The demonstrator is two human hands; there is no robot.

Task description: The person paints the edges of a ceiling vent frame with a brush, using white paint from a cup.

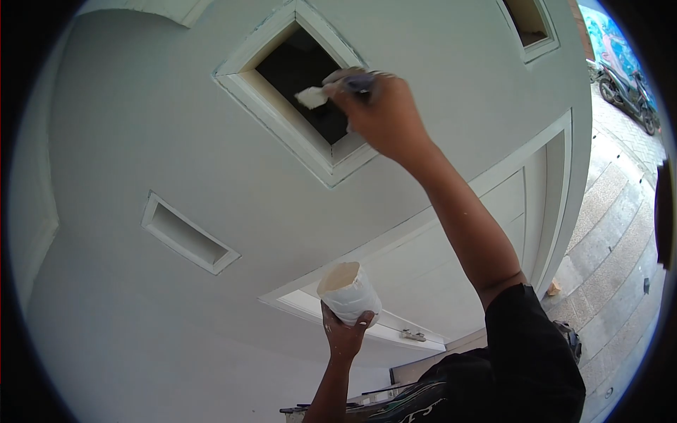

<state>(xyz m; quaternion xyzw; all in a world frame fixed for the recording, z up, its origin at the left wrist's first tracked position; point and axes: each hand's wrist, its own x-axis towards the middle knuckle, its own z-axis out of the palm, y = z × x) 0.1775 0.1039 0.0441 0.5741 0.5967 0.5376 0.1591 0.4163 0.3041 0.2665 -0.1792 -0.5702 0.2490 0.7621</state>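
Raised in front of the square wall opening, my right hand [374,106] is closed round the handle of a paintbrush [311,97]. The brush's pale bristles point left, over the opening's dark interior. White moulding [264,102] frames this opening. Lower down, my left hand [345,330] grips a white container [350,295] from below, its open top tilted toward the camera. The container's contents cannot be made out. White specks mark the left hand.
A narrow framed niche [189,234] lies to the left, and another framed opening [527,25] at the upper right. A white door [486,233] is behind my right arm. Outside at the right are paving [606,233] and a parked motorcycle [627,99].
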